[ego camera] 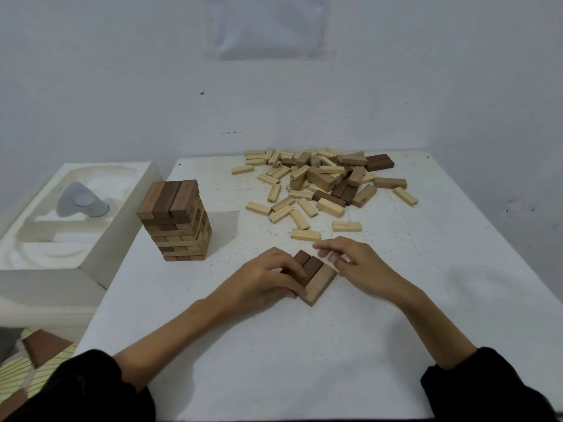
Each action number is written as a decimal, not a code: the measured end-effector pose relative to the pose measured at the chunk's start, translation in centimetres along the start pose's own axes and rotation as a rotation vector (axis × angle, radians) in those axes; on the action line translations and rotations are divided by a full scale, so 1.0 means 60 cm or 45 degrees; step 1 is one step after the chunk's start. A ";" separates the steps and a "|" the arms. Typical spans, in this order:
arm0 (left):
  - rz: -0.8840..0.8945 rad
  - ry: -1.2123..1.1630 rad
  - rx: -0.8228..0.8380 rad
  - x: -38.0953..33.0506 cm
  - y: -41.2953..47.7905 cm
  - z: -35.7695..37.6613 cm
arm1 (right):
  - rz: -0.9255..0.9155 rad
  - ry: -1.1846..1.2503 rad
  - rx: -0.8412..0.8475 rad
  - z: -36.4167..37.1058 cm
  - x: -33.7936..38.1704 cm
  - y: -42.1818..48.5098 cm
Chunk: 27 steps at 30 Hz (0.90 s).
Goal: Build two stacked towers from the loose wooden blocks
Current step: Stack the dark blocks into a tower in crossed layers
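Observation:
A finished tower (175,220) of brown wooden blocks stands at the left of the white table (274,360). Near the middle, three blocks lie flat side by side as one row (313,275): two dark ones and a lighter one. My left hand (268,278) rests on the row's left side with curled fingers over a dark block. My right hand (353,263) touches the row's far right end with loosely bent fingers. A pile of loose blocks (323,184), pale and dark, is spread across the back of the table.
A white foam tray (61,245) with a clear plastic object (80,204) sits left of the table. The wall runs directly behind the table. A patterned cloth (27,360) lies low at the left.

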<state>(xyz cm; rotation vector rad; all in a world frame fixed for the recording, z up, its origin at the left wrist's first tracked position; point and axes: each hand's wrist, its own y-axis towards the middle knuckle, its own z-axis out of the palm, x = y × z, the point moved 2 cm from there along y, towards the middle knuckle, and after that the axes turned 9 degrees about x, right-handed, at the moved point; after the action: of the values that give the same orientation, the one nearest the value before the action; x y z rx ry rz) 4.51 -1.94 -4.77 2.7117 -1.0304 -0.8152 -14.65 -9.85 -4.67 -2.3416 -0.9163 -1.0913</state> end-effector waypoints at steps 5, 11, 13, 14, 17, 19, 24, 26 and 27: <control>-0.624 -0.033 -0.244 -0.010 -0.017 0.003 | -0.053 -0.049 0.566 -0.049 -0.007 0.014; -0.890 0.095 -0.067 -0.044 -0.016 0.050 | -0.168 -0.220 0.649 -0.031 0.001 0.042; -0.829 0.083 -0.053 -0.040 -0.010 0.054 | -0.198 -0.262 0.589 -0.023 -0.001 0.041; -0.802 0.039 -0.028 -0.034 -0.005 0.049 | -0.197 -0.278 0.549 -0.020 -0.002 0.037; -0.710 -0.115 0.189 -0.005 0.008 0.017 | -0.103 -0.309 0.317 -0.002 -0.005 0.009; -0.615 -0.180 0.332 0.010 0.014 -0.003 | -0.042 -0.347 0.097 0.024 -0.002 -0.014; -0.611 -0.074 0.417 0.016 0.009 -0.004 | 0.182 -0.447 0.067 0.053 0.002 -0.040; -0.748 0.077 0.491 0.010 -0.005 0.009 | 0.322 -0.536 0.127 0.048 -0.001 -0.051; -0.787 0.136 0.512 0.004 -0.014 0.015 | 0.372 -0.566 0.135 0.048 -0.002 -0.059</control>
<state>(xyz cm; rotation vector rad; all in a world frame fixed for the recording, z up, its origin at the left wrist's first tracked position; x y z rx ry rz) 4.63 -1.39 -5.88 3.4429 -0.3432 -0.5595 -15.67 -5.71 -6.24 -2.5697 -0.7163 -0.4045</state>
